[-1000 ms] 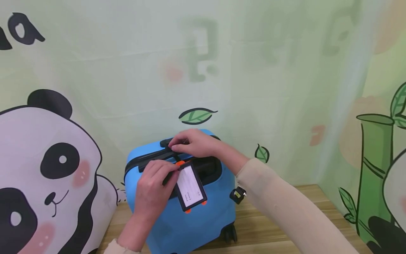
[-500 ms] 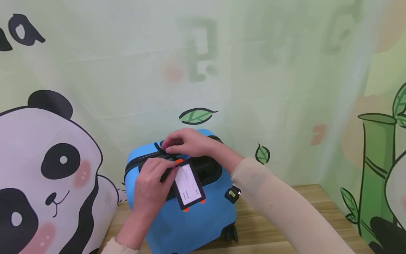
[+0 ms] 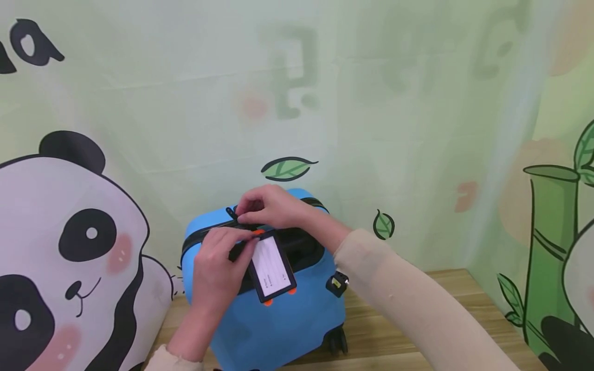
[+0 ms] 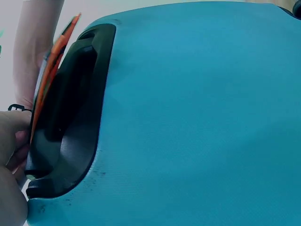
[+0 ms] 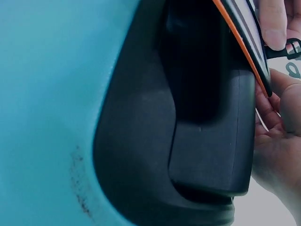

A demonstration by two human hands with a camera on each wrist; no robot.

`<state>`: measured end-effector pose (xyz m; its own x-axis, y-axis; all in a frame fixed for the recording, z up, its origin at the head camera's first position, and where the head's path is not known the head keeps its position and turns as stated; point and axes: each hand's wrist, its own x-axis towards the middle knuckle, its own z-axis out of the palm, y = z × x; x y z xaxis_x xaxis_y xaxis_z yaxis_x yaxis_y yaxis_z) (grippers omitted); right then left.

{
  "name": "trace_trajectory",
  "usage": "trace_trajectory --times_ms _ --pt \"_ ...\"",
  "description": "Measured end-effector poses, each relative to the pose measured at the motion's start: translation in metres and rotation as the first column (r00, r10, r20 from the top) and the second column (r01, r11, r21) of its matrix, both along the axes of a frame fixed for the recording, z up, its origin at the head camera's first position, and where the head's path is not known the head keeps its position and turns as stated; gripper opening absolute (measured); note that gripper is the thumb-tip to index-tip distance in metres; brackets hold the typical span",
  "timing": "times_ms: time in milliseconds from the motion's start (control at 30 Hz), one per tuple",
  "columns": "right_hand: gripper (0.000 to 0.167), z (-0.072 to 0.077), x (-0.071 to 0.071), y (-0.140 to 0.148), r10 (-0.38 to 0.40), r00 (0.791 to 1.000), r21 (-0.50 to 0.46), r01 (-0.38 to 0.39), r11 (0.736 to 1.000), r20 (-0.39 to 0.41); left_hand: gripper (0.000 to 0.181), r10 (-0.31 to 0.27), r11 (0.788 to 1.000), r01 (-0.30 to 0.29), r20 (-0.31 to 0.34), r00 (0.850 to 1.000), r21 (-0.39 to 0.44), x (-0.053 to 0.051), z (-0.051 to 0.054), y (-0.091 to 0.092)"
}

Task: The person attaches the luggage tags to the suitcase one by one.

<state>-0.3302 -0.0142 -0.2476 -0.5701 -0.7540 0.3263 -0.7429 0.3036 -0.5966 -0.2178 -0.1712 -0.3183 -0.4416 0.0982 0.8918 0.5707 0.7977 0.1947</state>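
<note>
A luggage tag [image 3: 273, 268] with a black frame, white card and orange edges hangs over the black handle [image 3: 303, 247] of a blue suitcase [image 3: 297, 324]. My left hand [image 3: 214, 265] pinches the tag's upper edge. Just above it, my right hand [image 3: 271, 206] pinches the tag's black strap, and the strap's buckle end [image 3: 230, 212] sticks out to the left of the fingertips. The right wrist view shows the strap's buckle [image 5: 294, 48] beside a fingertip, with the tag's orange edge [image 5: 237, 40] close to the handle. How the strap runs behind the fingers is hidden.
The suitcase stands upright on a wooden surface [image 3: 385, 330], one black wheel [image 3: 337, 340] showing. Behind it hangs a pale green printed backdrop [image 3: 394, 129] with a panda and bamboo. A small black device [image 3: 337, 283] sits by the right sleeve.
Both hands and the tag have shifted slightly left and up. The buckle end of the strap now shows beyond the right fingertips, where it was not clearly visible a second ago.
</note>
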Motion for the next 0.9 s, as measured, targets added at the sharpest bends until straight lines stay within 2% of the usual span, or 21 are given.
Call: trace_trajectory --times_ms 200,367,567,733,900 --pt "0.014 -0.002 0.0 0.006 -0.043 0.999 -0.075 0.041 0.996 -0.024 0.018 0.008 0.998 -0.012 0.052 0.999 0.065 -0.001 0.01 -0.001" --pt "0.013 -0.007 0.0 0.013 -0.074 0.995 -0.131 0.064 0.989 -0.072 0.019 0.018 0.991 -0.038 0.153 0.988 0.127 -0.003 0.019 -0.001" --pt "0.01 -0.011 -0.001 0.017 -0.093 0.985 -0.19 0.065 0.98 -0.147 0.02 0.003 0.976 -0.064 0.281 0.96 0.209 -0.004 0.031 0.0" --pt "0.01 -0.013 0.0 0.02 -0.118 0.97 -0.217 0.071 0.974 -0.211 0.022 -0.001 0.964 -0.1 0.38 0.925 0.245 -0.005 0.037 0.002" --pt "0.01 -0.017 0.0 0.024 -0.132 0.95 -0.24 0.063 0.969 -0.283 0.024 -0.019 0.952 -0.118 0.442 0.897 0.281 -0.006 0.043 0.004"
